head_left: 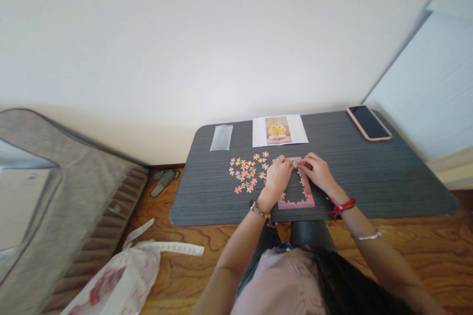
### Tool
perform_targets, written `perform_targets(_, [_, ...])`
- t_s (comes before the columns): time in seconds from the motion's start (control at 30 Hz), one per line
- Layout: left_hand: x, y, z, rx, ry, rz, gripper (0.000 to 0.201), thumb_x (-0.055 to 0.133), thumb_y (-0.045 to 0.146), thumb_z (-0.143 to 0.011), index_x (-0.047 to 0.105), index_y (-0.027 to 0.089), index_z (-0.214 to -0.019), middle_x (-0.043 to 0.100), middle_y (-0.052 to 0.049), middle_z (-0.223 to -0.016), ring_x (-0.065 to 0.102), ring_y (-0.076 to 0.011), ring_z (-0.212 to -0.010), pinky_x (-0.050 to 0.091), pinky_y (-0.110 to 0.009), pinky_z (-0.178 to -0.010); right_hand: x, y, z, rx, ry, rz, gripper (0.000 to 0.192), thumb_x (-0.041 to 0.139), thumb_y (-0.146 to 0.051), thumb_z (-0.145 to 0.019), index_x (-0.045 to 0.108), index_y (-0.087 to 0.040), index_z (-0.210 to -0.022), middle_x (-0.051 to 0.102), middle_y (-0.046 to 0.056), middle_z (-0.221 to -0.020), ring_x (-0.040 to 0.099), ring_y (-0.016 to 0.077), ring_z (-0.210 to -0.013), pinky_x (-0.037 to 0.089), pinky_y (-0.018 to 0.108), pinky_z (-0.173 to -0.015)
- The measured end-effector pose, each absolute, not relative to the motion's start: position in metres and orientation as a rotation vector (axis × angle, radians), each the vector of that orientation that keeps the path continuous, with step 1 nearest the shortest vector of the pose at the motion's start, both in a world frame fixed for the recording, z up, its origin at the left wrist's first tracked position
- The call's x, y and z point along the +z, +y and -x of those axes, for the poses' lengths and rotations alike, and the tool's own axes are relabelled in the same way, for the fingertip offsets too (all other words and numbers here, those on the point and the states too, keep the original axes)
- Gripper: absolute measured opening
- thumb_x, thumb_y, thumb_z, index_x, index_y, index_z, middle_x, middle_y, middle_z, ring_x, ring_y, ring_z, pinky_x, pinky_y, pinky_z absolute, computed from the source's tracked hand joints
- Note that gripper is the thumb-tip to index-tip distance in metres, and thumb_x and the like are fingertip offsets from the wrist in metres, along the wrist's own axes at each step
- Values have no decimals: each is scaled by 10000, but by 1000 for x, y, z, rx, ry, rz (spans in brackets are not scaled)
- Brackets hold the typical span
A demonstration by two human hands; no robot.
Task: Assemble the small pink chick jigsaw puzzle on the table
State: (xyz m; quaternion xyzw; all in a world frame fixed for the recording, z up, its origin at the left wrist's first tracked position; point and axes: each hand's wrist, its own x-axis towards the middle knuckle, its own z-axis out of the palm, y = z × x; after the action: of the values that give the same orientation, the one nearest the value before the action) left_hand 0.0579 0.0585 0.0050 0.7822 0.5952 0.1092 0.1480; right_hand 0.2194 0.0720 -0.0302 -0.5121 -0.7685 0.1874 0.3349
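head view: both hands work at the top edge of a pink puzzle frame [295,200] lying on the dark counter [369,177], near its front edge. the left hand [278,175] rests on the frame's upper left, fingers curled; whether they pinch a piece cannot be told. the right hand [318,171] sits at the upper right, fingers pinched together, too small to tell on what. loose pieces [247,171] lie just left of the left hand. beyond are a picture sheet [279,130], a clear bag [221,137] and a phone [368,122].
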Motion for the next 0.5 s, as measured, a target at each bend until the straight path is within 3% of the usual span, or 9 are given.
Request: perform_targets(0.5, [1,65,-64,222,1778,-2232,258,363,299,-919,596,190,-940,534,-75,-993,560,-182,-885,458,-268,-698,-34,75,-213,441,-2071,1415,174,507,-249,-827,649,-164,-773,533,43,-772,536,163,-719,440,277,-677])
